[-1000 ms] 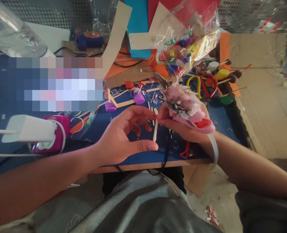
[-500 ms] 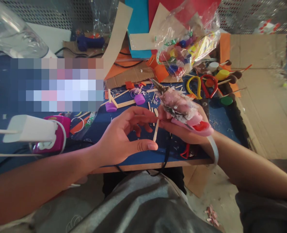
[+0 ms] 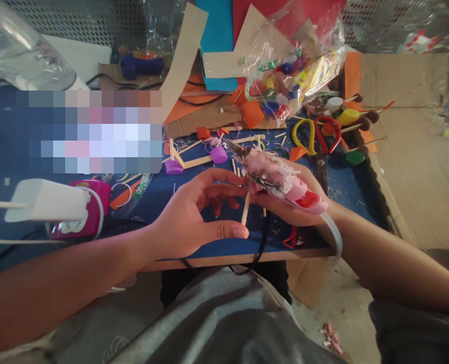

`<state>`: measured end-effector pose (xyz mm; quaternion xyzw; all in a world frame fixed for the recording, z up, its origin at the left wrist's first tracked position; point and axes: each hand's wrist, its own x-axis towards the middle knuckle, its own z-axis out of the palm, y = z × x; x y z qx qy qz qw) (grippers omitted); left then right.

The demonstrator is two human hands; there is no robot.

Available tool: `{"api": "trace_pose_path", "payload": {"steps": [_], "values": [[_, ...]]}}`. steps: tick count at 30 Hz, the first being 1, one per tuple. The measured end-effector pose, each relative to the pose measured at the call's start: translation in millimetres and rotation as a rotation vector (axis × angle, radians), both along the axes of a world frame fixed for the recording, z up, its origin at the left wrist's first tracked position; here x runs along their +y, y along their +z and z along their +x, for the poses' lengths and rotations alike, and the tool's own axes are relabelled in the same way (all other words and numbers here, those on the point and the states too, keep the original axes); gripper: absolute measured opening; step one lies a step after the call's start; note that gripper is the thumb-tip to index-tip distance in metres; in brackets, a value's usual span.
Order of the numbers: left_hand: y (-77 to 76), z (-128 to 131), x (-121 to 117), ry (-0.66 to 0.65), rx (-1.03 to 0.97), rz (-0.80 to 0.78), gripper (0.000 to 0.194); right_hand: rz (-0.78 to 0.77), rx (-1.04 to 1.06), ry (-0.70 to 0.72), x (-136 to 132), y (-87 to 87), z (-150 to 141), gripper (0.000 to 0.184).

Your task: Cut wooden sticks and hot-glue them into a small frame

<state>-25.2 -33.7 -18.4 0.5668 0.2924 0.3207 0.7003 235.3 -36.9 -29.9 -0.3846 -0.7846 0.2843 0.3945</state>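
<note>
The desk (image 3: 334, 182) carries all items. A stick frame (image 3: 188, 161) with two caps lies at its centre. Behind it, toward the far edge, lies a glue gun (image 3: 139, 65). A bag of parts (image 3: 293, 76) rests at the far right. Scissors (image 3: 319, 134) lie near the right edge. A charger block (image 3: 46, 202) sits at the near left.

Cluttered blue table (image 3: 12, 156), mesh wall (image 3: 76, 23)

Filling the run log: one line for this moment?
left hand: pinching wooden stick | right hand: gripping pink glue gun | blue table
</note>
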Motion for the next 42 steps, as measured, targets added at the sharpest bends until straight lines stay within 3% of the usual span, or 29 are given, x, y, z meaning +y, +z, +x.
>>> {"api": "trace_pose_path", "payload": {"steps": [6, 17, 29, 37, 42], "values": [[3.9, 1.0, -0.3, 0.046, 0.000, 0.037, 0.066, -0.075, 0.071, -0.012, -0.2, 3.9, -3.0, 0.022], [2.7, 1.7, -0.6, 0.066, -0.038, 0.047, 0.061, -0.060, 0.158, -0.042, -0.6, 8.3, -6.2, 0.036], [4.4, 2.0, -0.1, 0.072, -0.041, 0.051, 0.059, -0.072, 0.142, -0.059, -0.4, 8.9, -4.1, 0.028], [4.8, 1.4, -1.4, 0.063, -0.049, 0.020, 0.063, -0.106, 0.230, -0.058, -4.3, 7.8, -7.1, 0.032], [4.1, 2.3, -1.4, 0.080, -0.027, 0.017, 0.072, -0.099, 0.183, -0.065, -3.7, 7.2, -6.5, 0.027]]}}
